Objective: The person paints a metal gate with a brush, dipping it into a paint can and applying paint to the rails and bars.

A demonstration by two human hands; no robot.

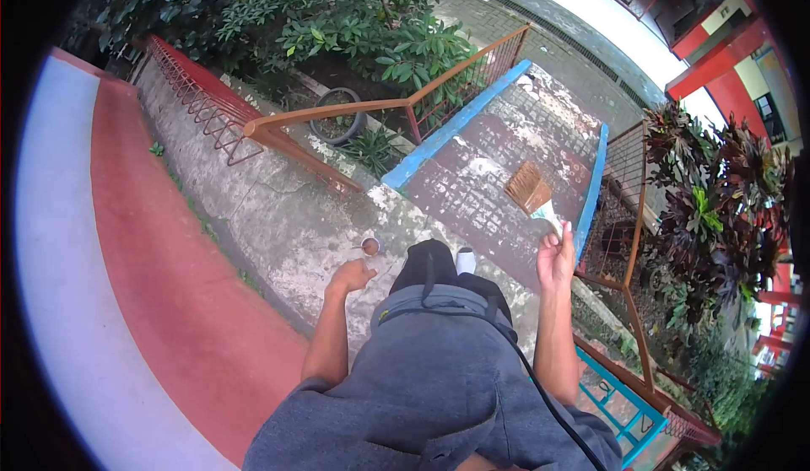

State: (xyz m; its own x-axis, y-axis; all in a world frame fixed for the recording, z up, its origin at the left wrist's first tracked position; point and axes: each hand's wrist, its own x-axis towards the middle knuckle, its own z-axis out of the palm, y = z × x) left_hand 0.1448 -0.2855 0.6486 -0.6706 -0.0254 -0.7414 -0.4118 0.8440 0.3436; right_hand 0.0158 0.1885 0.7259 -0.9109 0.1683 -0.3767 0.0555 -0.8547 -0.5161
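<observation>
My right hand [555, 260] grips the pale handle of a wide paintbrush [531, 191], its brown bristles pointing up and away from me over the painted ramp. My left hand [350, 277] is closed in a loose fist in front of my left hip. Just beyond its knuckles is a small round cup [369, 246] with something brown inside; I cannot tell whether the fist holds part of it.
Brown metal railings [337, 113] flank the worn ramp [506, 146], which has blue edges [456, 125]. A red and white walkway [160, 243] curves along the left. A tyre [337, 117] and shrubs [337, 24] lie beyond. Dark-leaved plants [692, 193] stand at right.
</observation>
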